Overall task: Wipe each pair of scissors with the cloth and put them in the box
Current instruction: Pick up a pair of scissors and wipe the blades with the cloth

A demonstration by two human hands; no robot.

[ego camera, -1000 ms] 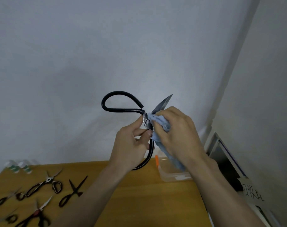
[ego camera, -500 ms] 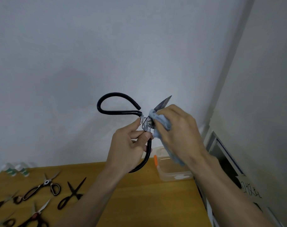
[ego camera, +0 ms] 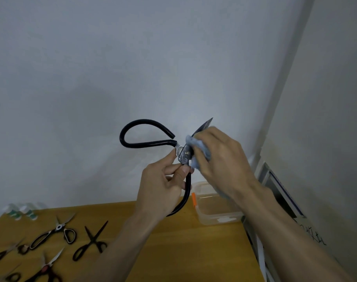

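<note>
My right hand point(ego camera: 220, 159) is curled around the blue cloth point(ego camera: 196, 148), pressing it on the blade of the big black scissors point(ego camera: 151, 143). My left hand point(ego camera: 163, 188) pinches those scissors by one handle, just under the shiny screw, up in the air. The clear box point(ego camera: 216, 210) sits on the wooden table point(ego camera: 183, 251) below. More scissors point(ego camera: 92, 242), maybe five pairs, lie at the left.

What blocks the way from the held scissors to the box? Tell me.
Nothing visible. The scissors, gripped by the left hand and wiped with the cloth by the right hand, are held up above the open box; only air lies between. The right forearm covers the box's right edge.
</note>
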